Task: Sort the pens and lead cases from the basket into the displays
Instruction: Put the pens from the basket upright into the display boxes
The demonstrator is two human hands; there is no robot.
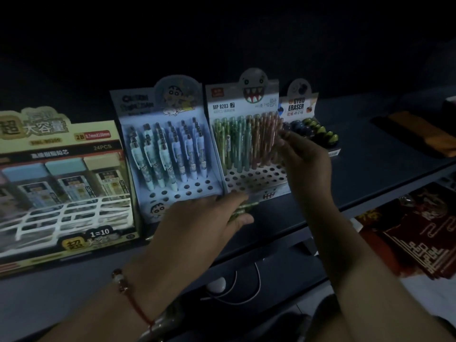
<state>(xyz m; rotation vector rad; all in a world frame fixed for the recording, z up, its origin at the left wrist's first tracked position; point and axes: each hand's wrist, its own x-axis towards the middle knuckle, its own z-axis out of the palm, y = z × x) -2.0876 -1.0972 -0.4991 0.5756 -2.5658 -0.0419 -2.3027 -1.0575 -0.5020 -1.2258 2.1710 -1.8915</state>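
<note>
From the head camera, your left hand (212, 215) reaches forward low over the shelf (370, 174), palm down, with its fingers curled around a small bunch of green pens (243, 209) that pokes out between thumb and fingers, just in front of the 2 middle displays. A red cord bracelet (128, 292) circles that wrist. Your right hand (306, 159) is raised higher, wrist bent, fingertips pinching a thin pinkish pen (277, 130) at the right edge of the monster-face pen display (249, 102); the blur there keeps you from seeing whether the pen's tip sits in a hole. That display, printed "MP 8283", holds upright pens running from green at the left through teal to pink at the right, with rows of open holes in front. Beside it on the left, the cartoon pen display (138, 104) carries 6 columns of pale blue pens with silver tops. Further left stands the lead case display (61, 141), marked "24PCS", its blue, teal and cream-capped cases (66, 174) lined up, and a white basket (61, 218) overlaps its front. A "GYRO ERASER" display (299, 104) sits at the right.
</note>
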